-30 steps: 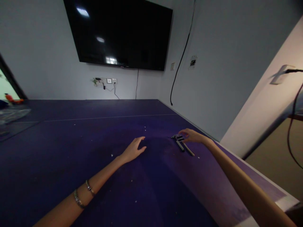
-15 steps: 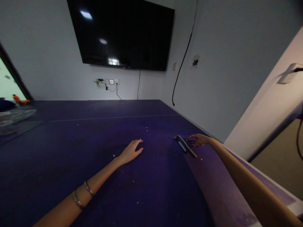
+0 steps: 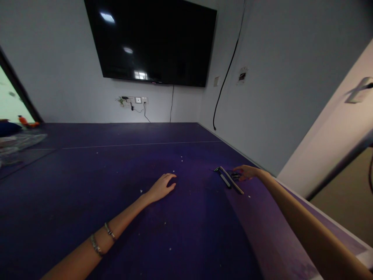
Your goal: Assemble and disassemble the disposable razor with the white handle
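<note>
Our right hand (image 3: pixel 247 172) is stretched way out near the right edge of the table, fingers loosely spread and lying low on the surface, tips right at the near side of a slim metal tool (image 3: pixel 229 179); honestly we can't tell if the fingers have any real grip on it or are just touching it, the thing is too small and dark from here. The tool looks like a thin pair of bars lying flat on the purple tabletop (image 3: pixel 186 233), angled from upper left to lower right, with a small dark bit next to it under our fingertips. Our left hand (image 3: pixel 161 187) is well apart from all that, resting palm down near the middle of the table with the fingers gently curled and nothing in it. A couple of bracelets (image 3: pixel 101 238) sit on that left forearm. Little white specks are scattered over the tabletop. Further out, a big black TV (image 3: pixel 154 42) hangs on the back wall with a row of wall sockets (image 3: pixel 132 100) under it, and a black cable (image 3: pixel 225 74) runs down the right wall. Over at the far left edge there's some blurry clutter (image 3: pixel 14 142) we can't make out.
</note>
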{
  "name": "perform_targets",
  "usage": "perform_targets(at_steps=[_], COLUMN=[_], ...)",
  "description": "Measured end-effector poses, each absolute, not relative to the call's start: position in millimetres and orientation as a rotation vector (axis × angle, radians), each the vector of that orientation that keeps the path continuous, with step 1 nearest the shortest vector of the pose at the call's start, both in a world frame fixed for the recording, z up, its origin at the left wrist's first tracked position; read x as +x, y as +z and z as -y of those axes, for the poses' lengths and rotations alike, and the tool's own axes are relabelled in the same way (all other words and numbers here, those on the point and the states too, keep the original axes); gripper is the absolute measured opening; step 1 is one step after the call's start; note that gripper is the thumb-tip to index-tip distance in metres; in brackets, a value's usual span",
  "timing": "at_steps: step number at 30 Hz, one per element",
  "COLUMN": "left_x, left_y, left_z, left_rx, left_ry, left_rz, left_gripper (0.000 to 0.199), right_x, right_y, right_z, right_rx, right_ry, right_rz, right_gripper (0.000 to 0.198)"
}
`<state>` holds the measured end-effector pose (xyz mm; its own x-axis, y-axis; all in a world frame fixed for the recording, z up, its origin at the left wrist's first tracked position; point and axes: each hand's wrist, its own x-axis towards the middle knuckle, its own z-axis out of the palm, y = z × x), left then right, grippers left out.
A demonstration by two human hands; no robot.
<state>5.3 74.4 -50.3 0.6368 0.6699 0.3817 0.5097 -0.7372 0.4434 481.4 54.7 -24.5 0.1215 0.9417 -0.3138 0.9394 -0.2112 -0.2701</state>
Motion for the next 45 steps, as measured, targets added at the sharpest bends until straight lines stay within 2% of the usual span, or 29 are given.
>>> perform_targets(at_steps=[4, 8, 14, 22, 31, 45], left_x=[-1, -14, -56, -121, -140, -138], left_y=[-50, -53, -60, -68, -82, -79], left_z=[-78, -89, -109, -120, -124, -119], left_rx=[2.567, 2.567, 2.574, 2.499, 2.458, 2.472], left_ry=[0.778, 0.782, 0.729, 0.636, 0.591, 0.504], left_rz=[-1.001, -1.146, -1.426, -1.751, -1.879, -1.902], left_gripper=[0.031, 0.031, 0.031, 0.034, 0.041, 0.047], right_x=[473, 448, 384, 309, 268, 264], right_y=[-15, -5, 2, -30, -93, -90], right_z=[-57, -69, -90, -106, -99, -89], right_rx=[-2.354, -2.226, -1.966, -1.590, -1.846, -1.854], right_ry=[0.512, 0.348, 0.274, 0.189, -0.041, -0.068], right_rz=[1.981, 2.072, 2.241, 2.345, 2.137, 2.129], right_gripper=[0.071, 0.059, 0.045, 0.043, 0.047, 0.047])
